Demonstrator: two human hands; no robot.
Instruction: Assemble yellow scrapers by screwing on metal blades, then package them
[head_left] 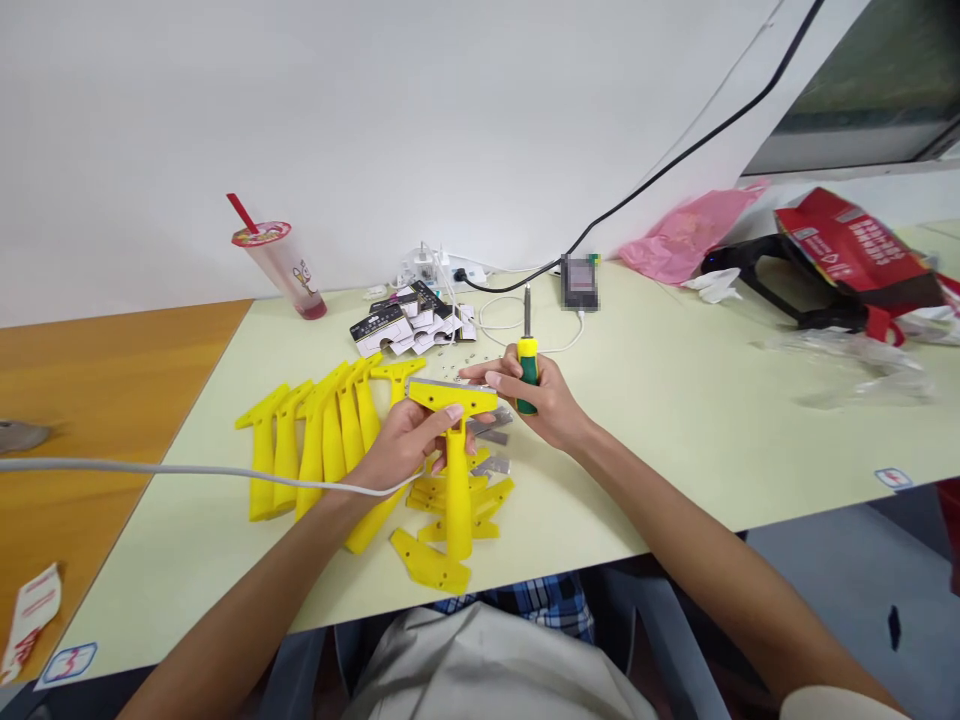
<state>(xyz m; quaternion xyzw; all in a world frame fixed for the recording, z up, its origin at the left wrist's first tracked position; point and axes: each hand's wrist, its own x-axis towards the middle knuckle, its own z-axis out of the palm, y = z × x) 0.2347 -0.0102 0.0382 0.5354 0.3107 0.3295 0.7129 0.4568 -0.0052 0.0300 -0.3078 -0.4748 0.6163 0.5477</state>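
My left hand [412, 440] grips a yellow scraper [458, 490] near its head, where a metal blade [450, 384] runs along the top edge. In my right hand [551, 400] a green and yellow screwdriver [528, 370] stands tip up, while the fingers reach to the right end of the scraper head. Below the hands lie loose yellow scraper head plates [430, 562] in a pile. Several metal blades [493, 437] rest partly hidden behind the scraper. To the left, several more yellow scrapers [262, 450] lie side by side. Small screws [448, 368] are scattered beyond my hands.
Black and white cards [386, 325] lie heaped near the wall by a power strip [427, 265]. A tilted drink cup [281, 268] stands back left. A small device [580, 283], a pink bag [686, 235] and a red bag [855, 250] are at right. A grey cable [187, 468] crosses my left forearm.
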